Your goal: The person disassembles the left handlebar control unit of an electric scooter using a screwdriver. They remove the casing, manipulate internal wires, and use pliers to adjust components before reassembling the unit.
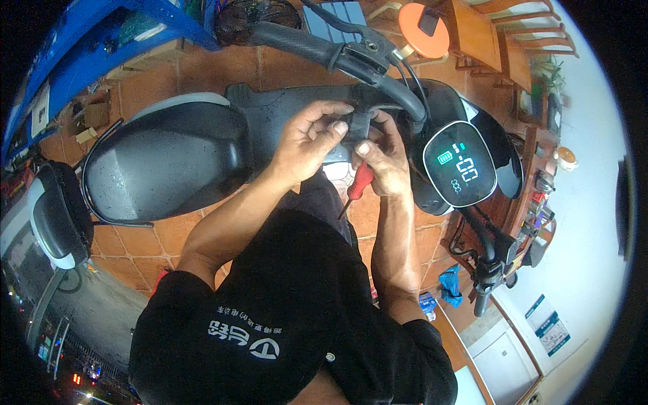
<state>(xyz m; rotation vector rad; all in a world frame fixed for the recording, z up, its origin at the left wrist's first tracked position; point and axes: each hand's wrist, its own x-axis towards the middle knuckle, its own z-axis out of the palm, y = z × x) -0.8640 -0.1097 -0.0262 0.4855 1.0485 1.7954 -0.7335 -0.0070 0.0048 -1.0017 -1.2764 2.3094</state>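
My left hand (310,142) is closed, thumb and fingers pinching the left edge of a small dark part (358,127); its exact kind I cannot make out. From the other side my right hand (385,158) grips the same part with its fingertips. A screwdriver (362,181) with a red handle is tucked in my right hand, its shaft slanting down toward my lap. Both hands are over the footwell of a dark electric scooter, between its seat (169,162) and its lit round-cornered display (460,164). Fingers partly hide the dark part.
One handlebar grip (293,42) with a brake lever reaches across the top; the other grip (482,300) is at lower right. An orange round stool (424,32) holds a phone. Blue shelving (128,40) stands upper left, wooden chairs (486,40) upper right. A blue cloth (450,285) lies lower right.
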